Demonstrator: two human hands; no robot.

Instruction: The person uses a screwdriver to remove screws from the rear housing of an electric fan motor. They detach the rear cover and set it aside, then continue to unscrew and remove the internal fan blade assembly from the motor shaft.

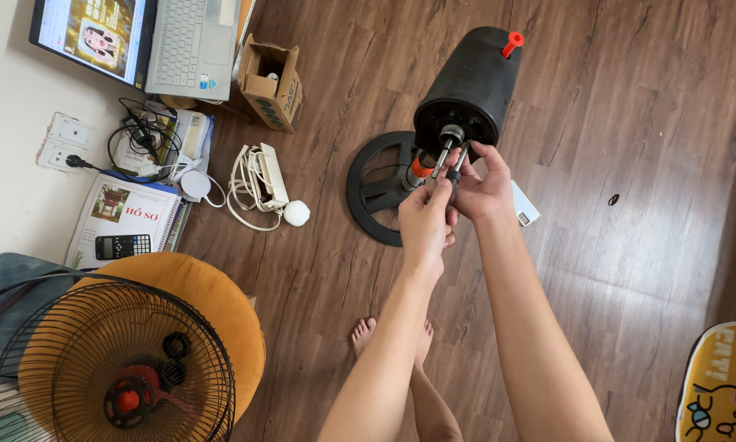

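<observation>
Dark wood-plank flooring (630,123) fills the view, seen from above. At centre stands a stripped fan motor housing (470,86), a black, barrel-shaped casing with a red-orange knob (512,42) on top and a bare metal shaft (451,135) at its open front face; it rises on a short stem above a round black base (376,188). The left hand (425,225) is closed, fingers pinched around the handle of a slim screwdriver (442,162) whose tip meets the front face. The right hand (483,190) is curled beside it, fingertips pressed against the lower rim of the housing and a second thin tool; what exactly it grips cannot be told. The housing looks rigid, smooth and probably top-heavy on its stem, so it is best steadied by the casing or base, not by the shaft or knob. Farther out lie a white power strip (266,176), a cardboard box (271,82), a laptop (192,45), a calculator (122,245) on books, and, at lower left, a wire fan grille (110,360) resting over an orange cushion (221,303).
</observation>
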